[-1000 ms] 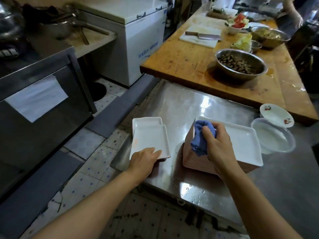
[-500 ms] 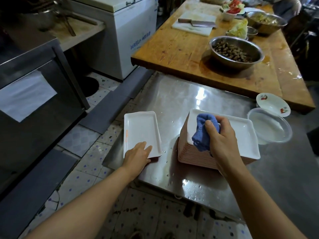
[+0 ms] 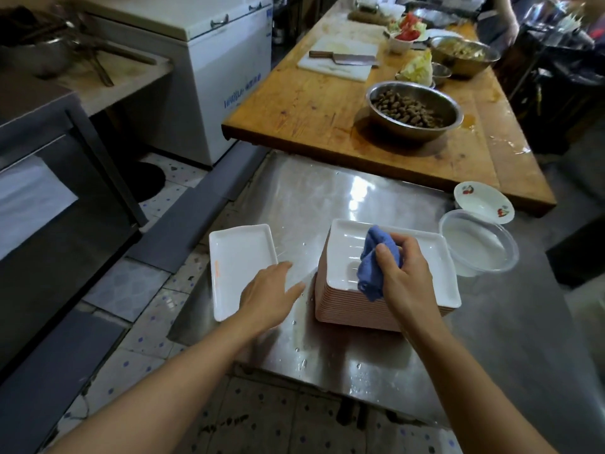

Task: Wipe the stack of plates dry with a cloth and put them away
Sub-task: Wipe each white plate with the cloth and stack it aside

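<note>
Right hand [image 3: 407,276]: grips the blue cloth [image 3: 376,263] on the top plate of the stack [image 3: 353,306], near the middle of the steel table [image 3: 327,198].
Left hand [image 3: 268,296]: open, fingers straight, above the near corner of the put-away plate [image 3: 239,257], to the left.
Handling: plates probably stiff, fragile and slippery when wet; take hold at the rims.

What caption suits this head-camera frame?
Right hand presses a blue cloth onto the stack of plates; open left hand rests on the wiped plates beside it.
</note>
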Demonstrator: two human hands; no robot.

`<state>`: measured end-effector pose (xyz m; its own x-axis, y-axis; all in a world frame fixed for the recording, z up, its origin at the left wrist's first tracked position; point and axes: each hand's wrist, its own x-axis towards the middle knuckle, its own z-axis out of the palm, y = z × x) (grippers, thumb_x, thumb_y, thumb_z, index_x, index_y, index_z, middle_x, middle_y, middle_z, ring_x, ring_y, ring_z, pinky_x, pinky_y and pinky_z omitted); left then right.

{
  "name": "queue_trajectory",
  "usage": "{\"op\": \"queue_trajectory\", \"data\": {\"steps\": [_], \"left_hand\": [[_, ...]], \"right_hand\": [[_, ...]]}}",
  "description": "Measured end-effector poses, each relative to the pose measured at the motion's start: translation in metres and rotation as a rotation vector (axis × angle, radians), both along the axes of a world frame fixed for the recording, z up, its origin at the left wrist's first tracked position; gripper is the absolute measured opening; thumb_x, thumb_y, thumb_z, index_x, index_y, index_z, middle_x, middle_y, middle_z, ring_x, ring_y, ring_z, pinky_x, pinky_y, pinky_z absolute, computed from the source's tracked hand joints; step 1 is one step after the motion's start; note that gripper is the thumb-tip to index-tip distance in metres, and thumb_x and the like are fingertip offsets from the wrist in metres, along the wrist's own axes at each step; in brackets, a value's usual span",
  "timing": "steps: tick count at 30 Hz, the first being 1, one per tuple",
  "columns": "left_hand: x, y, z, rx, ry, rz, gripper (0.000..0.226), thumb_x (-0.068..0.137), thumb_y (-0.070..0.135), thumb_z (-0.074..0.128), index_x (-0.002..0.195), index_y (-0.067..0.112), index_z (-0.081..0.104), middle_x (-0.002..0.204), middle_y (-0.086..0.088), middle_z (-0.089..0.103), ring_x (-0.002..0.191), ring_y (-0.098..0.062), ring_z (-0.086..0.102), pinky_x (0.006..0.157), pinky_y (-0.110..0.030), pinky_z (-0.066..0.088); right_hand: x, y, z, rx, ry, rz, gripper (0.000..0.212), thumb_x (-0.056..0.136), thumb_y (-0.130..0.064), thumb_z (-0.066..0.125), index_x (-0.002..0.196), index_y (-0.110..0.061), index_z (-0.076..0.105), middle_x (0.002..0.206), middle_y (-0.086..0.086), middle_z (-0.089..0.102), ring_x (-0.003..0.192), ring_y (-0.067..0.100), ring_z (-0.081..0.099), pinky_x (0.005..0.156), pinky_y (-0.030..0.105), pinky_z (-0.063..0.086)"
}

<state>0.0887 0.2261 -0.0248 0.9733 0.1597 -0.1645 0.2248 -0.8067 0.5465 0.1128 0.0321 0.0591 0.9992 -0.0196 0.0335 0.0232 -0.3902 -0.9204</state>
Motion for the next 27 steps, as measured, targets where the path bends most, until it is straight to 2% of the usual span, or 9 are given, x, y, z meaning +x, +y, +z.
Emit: {"op": "queue_trajectory", "data": {"steps": [3,6,9,11,13,16,18,23,27], "left_hand": [[0.017,-0.024,0.027,-0.353,0.027,0.104,0.054,0.090,0.049,0.050,0.138,0.025,0.043,0.115,0.003,0.061,0.102,-0.018,0.057,0.088,-0.033,0.047],[0.033,-0.041,0.041,-0.529,0.116,0.112,0.056,0.087,0.036,0.058,0.139,0.030,0.039,0.084,0.008,0.057,0.076,-0.012,0.057,0.064,-0.027,0.046],[0.040,-0.048,0.045,-0.564,0.152,0.079,0.062,0.082,0.016,0.060,0.137,0.036,0.040,0.094,-0.011,0.065,0.086,-0.026,0.063,0.056,-0.026,0.043],[0.041,-0.051,0.046,-0.566,0.127,0.084,0.066,0.081,0.013,0.060,0.138,0.038,0.038,0.109,-0.021,0.062,0.096,-0.033,0.061,0.067,-0.033,0.045],[0.043,-0.052,0.045,-0.553,0.117,0.091,0.069,0.081,0.013,0.063,0.140,0.037,0.036,0.110,-0.021,0.061,0.086,-0.031,0.061,0.073,-0.037,0.050],[0.046,-0.051,0.041,-0.543,0.130,0.094,0.071,0.082,0.009,0.061,0.143,0.035,0.034,0.078,-0.017,0.060,0.061,-0.022,0.055,0.060,-0.033,0.048],[0.046,-0.050,0.039,-0.541,0.132,0.098,0.070,0.081,0.005,0.056,0.140,0.036,0.037,0.058,-0.003,0.051,0.054,-0.015,0.048,0.052,-0.026,0.042],[0.045,-0.050,0.038,-0.560,0.124,0.087,0.069,0.081,0.000,0.052,0.138,0.038,0.041,0.048,0.013,0.054,0.043,-0.001,0.050,0.042,-0.016,0.039],[0.045,-0.051,0.038,-0.563,0.117,0.112,0.071,0.079,-0.001,0.052,0.137,0.040,0.042,0.058,0.006,0.053,0.049,-0.008,0.049,0.041,-0.019,0.039]], "right_hand": [[0.014,0.001,-0.002,-0.136,-0.060,0.024,0.026,0.097,-0.022,0.045,0.122,-0.020,0.046,0.120,0.001,0.051,0.106,0.014,0.051,0.093,0.029,0.042],[0.032,0.013,-0.007,-0.277,-0.154,0.091,0.034,0.096,-0.016,0.045,0.130,-0.013,0.042,0.127,0.004,0.040,0.106,0.007,0.040,0.092,0.013,0.029],[0.049,0.025,-0.019,-0.468,-0.176,0.184,0.034,0.095,-0.019,0.048,0.129,-0.012,0.047,0.136,0.010,0.037,0.120,0.019,0.037,0.097,0.018,0.024],[0.056,0.029,-0.029,-0.711,-0.216,0.217,0.033,0.091,-0.023,0.053,0.123,-0.014,0.055,0.143,0.010,0.034,0.130,0.028,0.028,0.104,0.031,0.020],[0.058,0.032,-0.033,-0.772,-0.273,0.278,0.034,0.083,-0.015,0.060,0.116,-0.007,0.060,0.137,0.014,0.040,0.125,0.033,0.034,0.099,0.034,0.028],[0.062,0.032,-0.034,-0.808,-0.280,0.377,0.033,0.085,-0.008,0.058,0.118,0.000,0.055,0.131,0.013,0.044,0.116,0.029,0.042,0.084,0.030,0.039],[0.067,0.022,-0.034,-0.862,-0.277,0.362,0.032,0.091,-0.011,0.052,0.122,-0.003,0.053,0.132,0.011,0.043,0.115,0.025,0.044,0.084,0.030,0.042],[0.075,-0.037,-0.029,-0.960,-0.234,0.206,0.029,0.095,-0.012,0.043,0.121,-0.007,0.054,0.129,0.006,0.045,0.112,0.020,0.046,0.085,0.023,0.033],[0.074,-0.080,-0.023,-1.069,-0.226,0.129,0.024,0.092,-0.008,0.043,0.112,-0.008,0.057,0.122,0.007,0.049,0.104,0.025,0.048,0.082,0.032,0.036]]}}
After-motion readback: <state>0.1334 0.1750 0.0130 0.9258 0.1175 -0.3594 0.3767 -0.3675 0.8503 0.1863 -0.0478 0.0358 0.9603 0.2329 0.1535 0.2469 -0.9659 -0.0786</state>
